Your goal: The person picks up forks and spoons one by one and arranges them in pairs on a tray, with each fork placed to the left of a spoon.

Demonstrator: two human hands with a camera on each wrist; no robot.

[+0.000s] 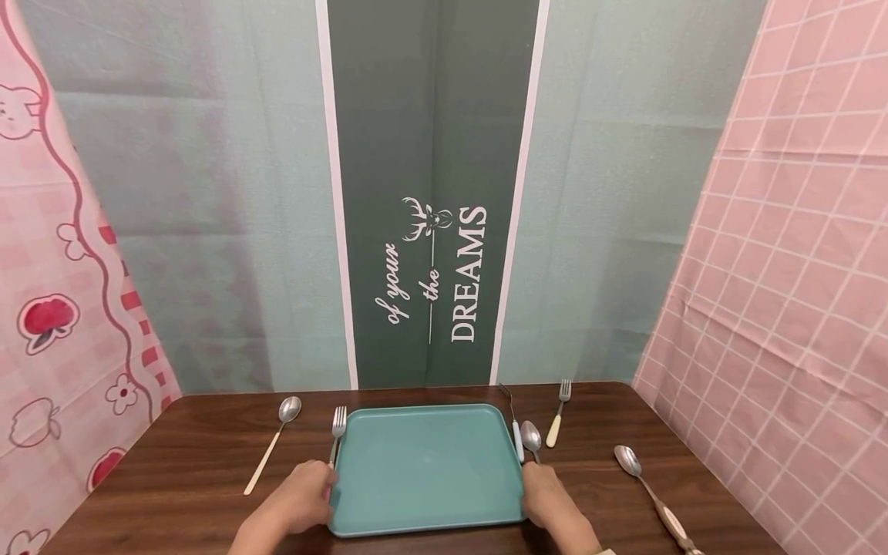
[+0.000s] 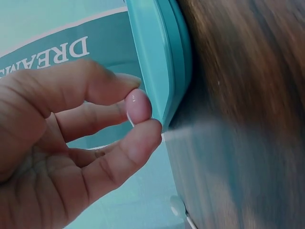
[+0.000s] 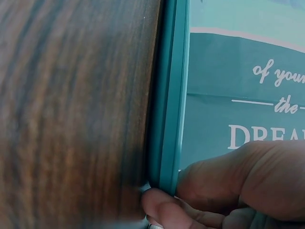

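Observation:
A teal rectangular tray (image 1: 426, 470) lies near the front of the wooden table. At its left side, my left hand (image 1: 303, 496) pinches a fork (image 1: 338, 422) by its handle, tines pointing away from me. The rounded pink handle end (image 2: 139, 106) shows between thumb and fingertip in the left wrist view, beside the tray wall. My right hand (image 1: 550, 493) is at the tray's right edge, fingers curled about the handle of a spoon (image 1: 530, 436); the bowl shows beyond the hand, the handle is hidden. In the right wrist view the thumb (image 3: 209, 183) overlaps the tray wall.
A cream-handled spoon (image 1: 267, 455) lies at the left. Right of the tray are a utensil with a pale-blue handle (image 1: 517, 441), a cream-handled fork (image 1: 555, 424) and a longer spoon (image 1: 652, 493). A green printed cloth (image 1: 430, 116) hangs behind the table; pink cloths flank it.

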